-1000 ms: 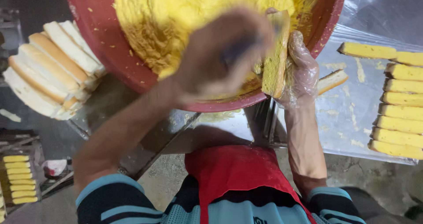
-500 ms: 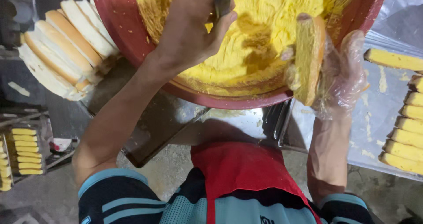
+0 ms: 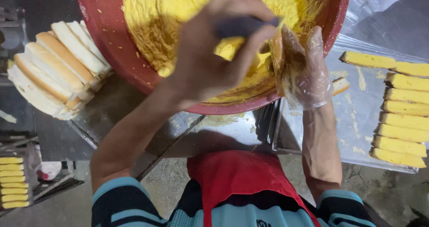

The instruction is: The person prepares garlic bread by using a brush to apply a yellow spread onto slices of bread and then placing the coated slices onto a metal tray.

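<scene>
Now | left hand (image 3: 214,53) clamped on a dark-handled spreader (image 3: 243,26), centre frame | gloved right hand (image 3: 301,70) closed around a bread slice (image 3: 277,53) over the red bowl (image 3: 103,39), upper centre | best to keep slice above bowl, spread thin and even

The red bowl (image 3: 111,53) runs off the top edge, so its far rim and much of the yellow spread (image 3: 152,17) are unseen. The left hand (image 3: 214,53) is motion-blurred and hides most of the dark handle (image 3: 243,25); the tool's working end cannot be made out. The gloved right hand (image 3: 306,70) covers most of the bread slice (image 3: 278,53).
</scene>
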